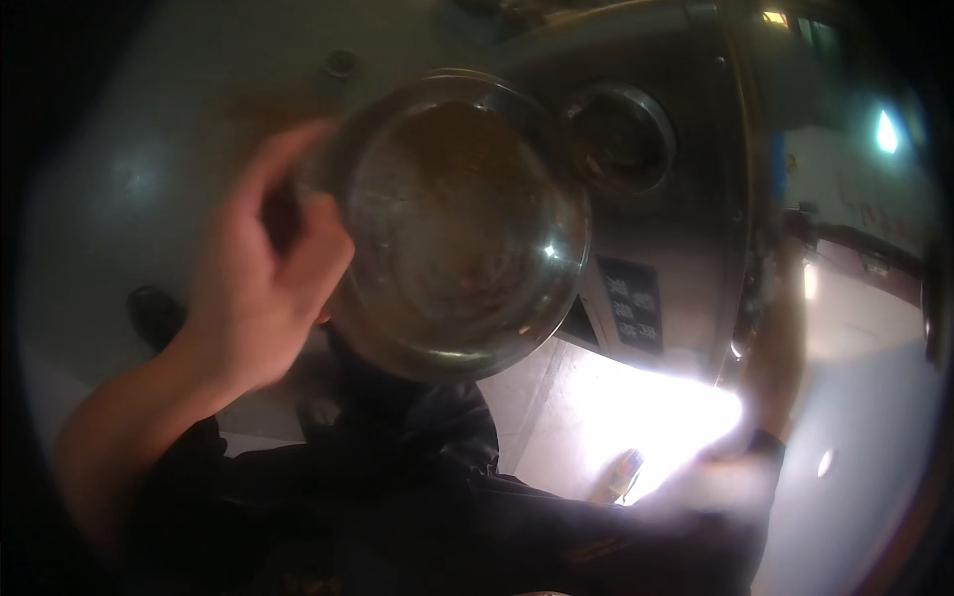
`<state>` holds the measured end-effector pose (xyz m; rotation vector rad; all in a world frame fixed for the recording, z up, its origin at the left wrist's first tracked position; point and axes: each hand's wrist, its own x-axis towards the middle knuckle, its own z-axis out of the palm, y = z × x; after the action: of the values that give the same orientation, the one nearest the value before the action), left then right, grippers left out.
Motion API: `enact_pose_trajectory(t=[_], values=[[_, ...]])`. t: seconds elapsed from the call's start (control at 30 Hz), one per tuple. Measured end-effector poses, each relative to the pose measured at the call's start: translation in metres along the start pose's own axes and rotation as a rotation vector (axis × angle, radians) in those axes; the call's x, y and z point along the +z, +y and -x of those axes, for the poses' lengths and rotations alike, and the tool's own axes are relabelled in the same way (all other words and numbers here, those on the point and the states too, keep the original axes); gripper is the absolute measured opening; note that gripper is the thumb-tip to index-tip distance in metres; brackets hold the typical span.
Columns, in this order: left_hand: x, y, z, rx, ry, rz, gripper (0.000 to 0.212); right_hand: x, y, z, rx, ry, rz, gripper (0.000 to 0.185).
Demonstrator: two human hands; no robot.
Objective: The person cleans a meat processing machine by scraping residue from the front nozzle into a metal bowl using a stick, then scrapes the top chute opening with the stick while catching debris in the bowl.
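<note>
A round, shiny metal basin (455, 231) faces up at me in the middle of the view, with brownish patches on its bottom. My left hand (272, 268) grips it by its left rim, thumb and fingers curled at the edge. On the right, my right forearm (775, 365) reaches upward beside the edge of a stainless-steel unit (686, 223). My right hand (790, 257) is dim and blurred there, so its fingers and any hold cannot be made out.
A smaller round metal vessel (622, 138) is beyond the basin, at the steel unit. A dark label (632, 305) with writing is fixed to the unit. Strong light washes out the tiled floor (529, 395) below. A dark shoe (154, 316) shows at left, and a patterned object (617, 477) low down.
</note>
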<state>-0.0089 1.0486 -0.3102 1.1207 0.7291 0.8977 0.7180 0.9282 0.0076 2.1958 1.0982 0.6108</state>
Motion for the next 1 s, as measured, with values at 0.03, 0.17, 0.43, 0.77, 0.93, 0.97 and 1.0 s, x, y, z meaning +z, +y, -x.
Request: enact_pose_trajectory(t=[0.03, 0.17, 0.43, 0.77, 0.93, 0.97, 1.0], values=[[-0.002, -0.005, 0.0, 0.028, -0.032, 0.023, 0.044, 0.0, 0.0, 0.0, 0.0, -0.003, 0.004, 0.022], [0.001, -0.023, -0.002, 0.175, -0.082, 0.09, 0.047, -0.001, 0.0, -0.003, 0.0, -0.007, 0.006, 0.021], [0.006, -0.023, -0.001, 0.208, -0.072, 0.01, 0.045, -0.003, 0.002, -0.009, -0.011, -0.013, 0.03, 0.021], [0.006, -0.024, 0.0, 0.242, -0.061, -0.052, 0.043, -0.005, -0.002, -0.014, -0.033, -0.019, 0.042, 0.02], [0.003, -0.029, -0.001, 0.282, -0.074, -0.046, 0.043, -0.005, -0.001, -0.017, -0.031, -0.014, 0.035, 0.02], [0.001, -0.028, -0.002, 0.297, -0.074, -0.049, 0.043, -0.006, -0.001, -0.017, -0.026, -0.014, 0.033, 0.02], [0.001, -0.028, -0.003, 0.314, -0.075, -0.05, 0.043, -0.006, 0.0, -0.017, -0.022, -0.012, 0.031, 0.02]])
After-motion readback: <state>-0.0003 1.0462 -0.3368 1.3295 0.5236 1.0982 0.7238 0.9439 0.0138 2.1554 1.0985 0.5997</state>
